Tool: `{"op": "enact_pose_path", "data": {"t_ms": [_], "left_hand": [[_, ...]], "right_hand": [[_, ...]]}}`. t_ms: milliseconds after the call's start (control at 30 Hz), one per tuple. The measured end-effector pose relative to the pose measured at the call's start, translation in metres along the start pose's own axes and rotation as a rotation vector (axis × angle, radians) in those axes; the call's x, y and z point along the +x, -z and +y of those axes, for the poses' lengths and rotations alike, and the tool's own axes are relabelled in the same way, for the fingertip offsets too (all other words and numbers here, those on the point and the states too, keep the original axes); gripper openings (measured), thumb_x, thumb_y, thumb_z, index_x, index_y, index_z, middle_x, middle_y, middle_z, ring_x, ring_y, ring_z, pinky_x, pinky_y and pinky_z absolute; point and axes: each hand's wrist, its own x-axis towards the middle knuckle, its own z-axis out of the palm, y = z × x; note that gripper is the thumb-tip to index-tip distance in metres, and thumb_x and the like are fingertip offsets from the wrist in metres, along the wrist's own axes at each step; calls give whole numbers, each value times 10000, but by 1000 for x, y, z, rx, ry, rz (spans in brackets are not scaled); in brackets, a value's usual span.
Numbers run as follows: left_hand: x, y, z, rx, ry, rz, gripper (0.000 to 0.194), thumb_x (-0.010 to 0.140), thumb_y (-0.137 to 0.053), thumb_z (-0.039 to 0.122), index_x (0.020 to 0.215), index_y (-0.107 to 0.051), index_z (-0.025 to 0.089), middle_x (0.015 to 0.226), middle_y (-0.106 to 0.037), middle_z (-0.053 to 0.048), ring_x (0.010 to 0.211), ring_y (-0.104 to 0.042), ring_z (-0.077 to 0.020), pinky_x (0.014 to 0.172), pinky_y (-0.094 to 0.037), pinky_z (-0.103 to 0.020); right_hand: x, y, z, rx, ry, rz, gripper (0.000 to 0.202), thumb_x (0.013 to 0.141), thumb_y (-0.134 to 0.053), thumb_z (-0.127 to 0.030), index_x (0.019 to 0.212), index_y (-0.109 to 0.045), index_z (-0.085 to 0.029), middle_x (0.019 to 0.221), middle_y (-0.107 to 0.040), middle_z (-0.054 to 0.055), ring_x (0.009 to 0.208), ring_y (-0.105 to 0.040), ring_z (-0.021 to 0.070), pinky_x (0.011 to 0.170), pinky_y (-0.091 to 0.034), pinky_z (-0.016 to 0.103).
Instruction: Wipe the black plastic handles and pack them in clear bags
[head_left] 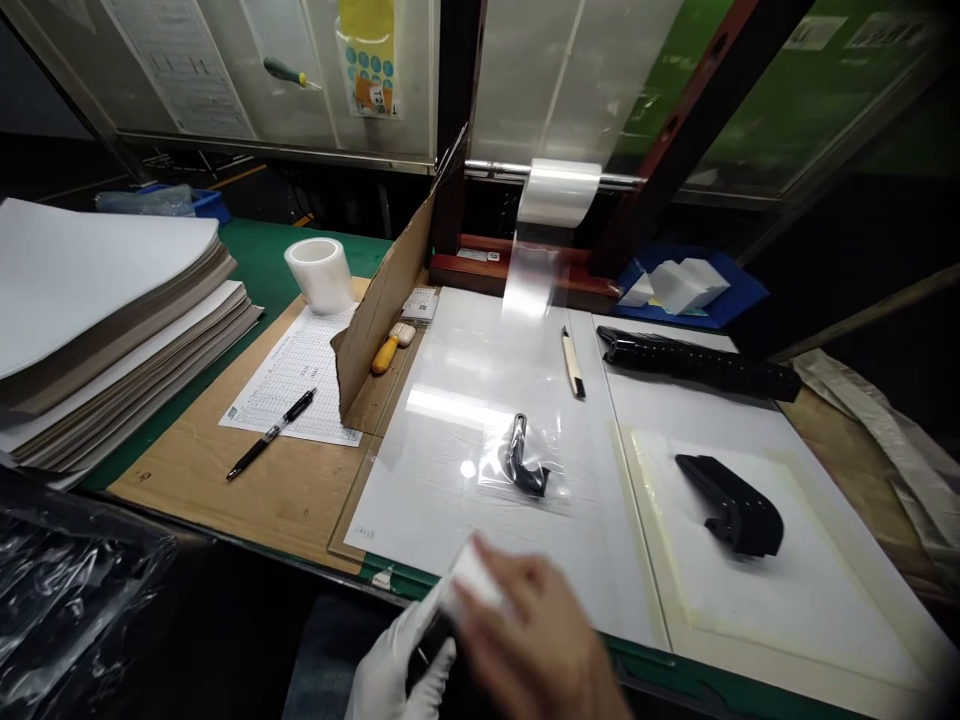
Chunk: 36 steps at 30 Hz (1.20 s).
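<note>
The gloved left hand [390, 665] is wrapped around a glossy black part [429, 648] just off the near edge of the bench [259, 245]; the blurred right hand [540, 620] pinches a white pad [478, 580] against it. The part looks light, stiff and slippery, probably best gripped along its sides. Beyond, a hooked black piece [526, 477] lies with crinkled clear film [491, 472] on a smooth white sheet [420, 490].

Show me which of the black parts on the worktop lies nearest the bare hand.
The slender hooked part with clear film about it; the bulkier part and long dotted piece lie farther right.
</note>
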Motion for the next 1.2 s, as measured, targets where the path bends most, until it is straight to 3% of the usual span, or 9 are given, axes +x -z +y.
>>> {"op": "enact_pose_path", "data": {"t_ms": [67, 133, 267, 400, 533, 800, 1033, 1133, 1200], "left_hand": [[1, 3, -7, -27, 7, -72, 376, 959, -604, 451, 1256, -711, 245, 1205, -749, -95, 1099, -721, -255, 951, -598, -346], [2, 5, -11, -65, 14, -119, 361, 968, -593, 422, 1261, -709, 247, 1219, -743, -89, 1108, -717, -257, 962, -590, -337], [3, 5, -12, -77, 29, -127, 383, 945, -636, 398, 1297, -690, 255, 1306, -697, -86, 1197, -668, -254, 1031, -535, -308], [2, 2, -8, -160, 15, -71, 369, 944, -628, 425, 1265, -710, 261, 1261, -723, -85, 1158, -692, -261, 989, -572, -328], [4, 4, -4, -153, 26, -102, 382, 942, -641, 378, 1301, -688, 257, 1314, -692, -86, 1199, -667, -246, 1040, -526, -302], [5, 0, 2, -158, 93, -42, 404, 941, -617, 458, 1272, -709, 245, 1311, -694, -94, 1214, -657, -254, 1057, -513, -310], [7, 7, -3, -133, 87, -108, 363, 935, -637, 421, 1262, -713, 282, 1300, -705, -65, 1204, -663, -224, 1068, -488, -266], [8, 7, 4, -148, 138, -100, 370, 918, -639, 473, 1216, -736, 275, 1209, -746, -66, 1089, -709, -219, 943, -559, -232], [11, 5, 14, -164, 206, -95, 452, 914, -611, 545, 1220, -728, 232, 960, -779, -69, 859, -729, -192, 790, -586, -215]], "right_hand": [[0, 0, 2, -9, 12, 19, 326, 993, -533, -270, 1290, -669, -286, 1238, -705, 79, 895, -687, 204, 680, -631, 309], [1, -1, 3, -7, 68, 77, 349, 979, -566, -311, 1309, -657, -240, 1101, -750, 101, 803, -683, 200, 614, -619, 288], [2, -2, 7, -31, 95, 11, 304, 961, -555, -188, 1229, -690, -239, 1254, -695, 116, 887, -665, 220, 677, -619, 337], [2, 0, 8, -33, 212, 17, 246, 901, -649, -202, 1127, -728, -257, 1280, -683, 111, 856, -644, 213, 659, -603, 325], [5, 4, 5, -51, 115, -23, 301, 908, -621, -128, 1189, -698, -203, 1303, -667, 139, 929, -631, 220, 713, -605, 344], [7, 11, 8, -23, 96, -76, 296, 929, -623, -152, 1206, -697, -224, 1328, -655, 113, 939, -627, 222, 728, -614, 359], [11, 14, 9, 3, 14, -112, 306, 981, -562, -212, 1264, -668, -260, 1357, -637, 93, 974, -629, 222, 750, -625, 363], [10, 15, 16, -37, 39, -101, 310, 993, -533, -210, 1273, -660, -248, 1385, -611, 117, 1034, -625, 244, 769, -623, 396], [7, 13, 21, -112, -44, -79, 313, 1003, -526, -229, 1291, -647, -258, 1429, -572, 116, 1123, -607, 262, 803, -624, 418]]}}
